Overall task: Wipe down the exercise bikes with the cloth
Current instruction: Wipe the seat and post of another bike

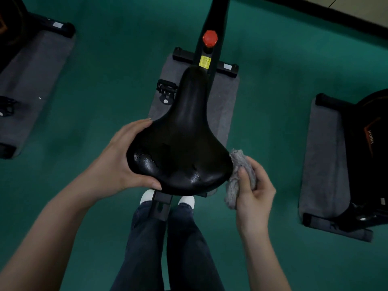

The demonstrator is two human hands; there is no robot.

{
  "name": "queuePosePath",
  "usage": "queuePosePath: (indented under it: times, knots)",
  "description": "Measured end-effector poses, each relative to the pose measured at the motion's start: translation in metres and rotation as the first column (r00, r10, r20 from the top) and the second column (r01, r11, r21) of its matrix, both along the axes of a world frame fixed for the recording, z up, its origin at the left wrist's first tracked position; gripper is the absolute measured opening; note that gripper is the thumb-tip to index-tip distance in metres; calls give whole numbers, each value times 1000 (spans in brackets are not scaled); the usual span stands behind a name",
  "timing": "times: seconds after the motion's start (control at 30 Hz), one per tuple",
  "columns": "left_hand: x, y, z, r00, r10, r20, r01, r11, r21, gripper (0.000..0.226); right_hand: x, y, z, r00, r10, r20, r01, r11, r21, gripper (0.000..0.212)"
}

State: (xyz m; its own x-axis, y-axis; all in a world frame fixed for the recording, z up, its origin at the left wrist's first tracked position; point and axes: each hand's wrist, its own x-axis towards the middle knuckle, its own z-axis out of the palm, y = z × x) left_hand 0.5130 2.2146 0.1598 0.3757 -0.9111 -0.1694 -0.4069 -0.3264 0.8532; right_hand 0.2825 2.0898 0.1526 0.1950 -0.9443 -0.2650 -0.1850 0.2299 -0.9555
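Note:
A black bike saddle (184,139) fills the middle of the view, seen from above, with wet patches on its wide rear end. My left hand (119,162) grips the saddle's left rear edge, thumb under the back and fingers over the side. My right hand (255,192) holds a bunched grey cloth (236,177) pressed against the saddle's right rear edge. Beyond the saddle nose the bike frame (212,24) runs away from me with a red knob (210,38) and a yellow label (205,62).
The bike stands on a grey mat (224,97) on a green floor; a black pedal (167,89) sticks out on its left. Another bike on a mat (27,80) is at far left, a third bike (369,156) at right. My legs and white shoes are below the saddle.

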Motion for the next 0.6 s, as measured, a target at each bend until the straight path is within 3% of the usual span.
queuePosePath:
  times: [0.2, 0.37, 0.6]
  knots:
    - [0, 0, 2, 1000, -3, 0, 3, 1000, 27, 116, 21, 5, 16, 978, 101, -185, -155, 938, -310, 35]
    - [6, 3, 4, 998, -64, -14, 65, 997, 52, 122, 28, 47, 16, 966, 17, -259, -152, 845, -513, 38]
    - [23, 6, 6, 977, -214, -12, 214, 973, 88, 125, 54, 84, 29, 962, 7, -272, -177, 775, -607, 34]
